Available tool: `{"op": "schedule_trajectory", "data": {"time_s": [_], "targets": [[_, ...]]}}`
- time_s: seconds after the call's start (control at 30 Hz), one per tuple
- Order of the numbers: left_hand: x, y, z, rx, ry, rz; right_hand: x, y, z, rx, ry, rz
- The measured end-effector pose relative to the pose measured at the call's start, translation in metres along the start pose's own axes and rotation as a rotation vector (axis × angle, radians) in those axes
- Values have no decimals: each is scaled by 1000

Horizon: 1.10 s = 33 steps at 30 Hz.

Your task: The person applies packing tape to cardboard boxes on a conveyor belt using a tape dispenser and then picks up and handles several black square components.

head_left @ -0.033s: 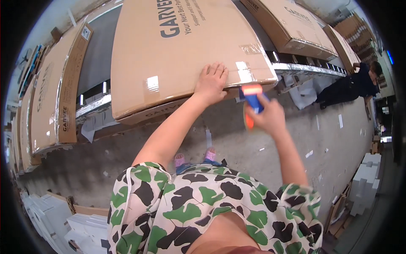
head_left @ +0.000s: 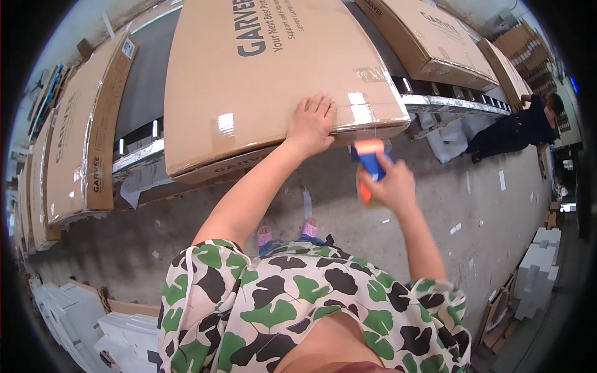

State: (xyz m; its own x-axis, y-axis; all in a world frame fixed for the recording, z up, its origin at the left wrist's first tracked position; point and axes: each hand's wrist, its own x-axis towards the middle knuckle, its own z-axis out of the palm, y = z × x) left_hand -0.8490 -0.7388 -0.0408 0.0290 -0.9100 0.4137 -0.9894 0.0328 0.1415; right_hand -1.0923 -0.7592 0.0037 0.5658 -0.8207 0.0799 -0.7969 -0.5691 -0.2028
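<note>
While the left hand [head_left: 312,126] lies open on the box [head_left: 249,99], right of centre by its near edge, the right hand [head_left: 397,185] grips a tape dispenser [head_left: 372,163]; this has shifted nearer, seemingly just off the box.

Wearer's hands [head_left: 313,127]: two. Blue-and-orange tape dispenser [head_left: 372,165]: one. Central carton [head_left: 273,87]: one. Cartons [head_left: 443,46] to its right: two. Pink sandals [head_left: 264,237]: two. Co-worker [head_left: 515,132]: one.
</note>
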Motion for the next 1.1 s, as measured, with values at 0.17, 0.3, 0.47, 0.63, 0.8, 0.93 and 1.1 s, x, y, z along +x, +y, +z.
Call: {"op": "schedule_trajectory", "data": {"time_s": [0.17, 0.3, 0.47, 0.63, 0.8, 0.93, 1.1], "targets": [[14, 26, -4, 5, -168, -13, 20, 13, 39, -28, -42, 40], [46, 38, 15, 42, -214, 323, 113, 2, 13, 267, -616, 173], [46, 52, 42, 53, -181, 118, 87, -11, 21, 263, -559, 4], [-21, 13, -27, 29, -387, -22, 49, -30, -17, 259, -473, -4], [-151, -134, -115, 205, -405, -236, 3, -120, -60, 268, -475, -84], [-192, -182, -124, 47, -102, -44, 24, -240, -58, 367, -292, -276], [-187, -173, -107, -52, 53, -38, 84, -335, -61, 209, -97, -190]]}}
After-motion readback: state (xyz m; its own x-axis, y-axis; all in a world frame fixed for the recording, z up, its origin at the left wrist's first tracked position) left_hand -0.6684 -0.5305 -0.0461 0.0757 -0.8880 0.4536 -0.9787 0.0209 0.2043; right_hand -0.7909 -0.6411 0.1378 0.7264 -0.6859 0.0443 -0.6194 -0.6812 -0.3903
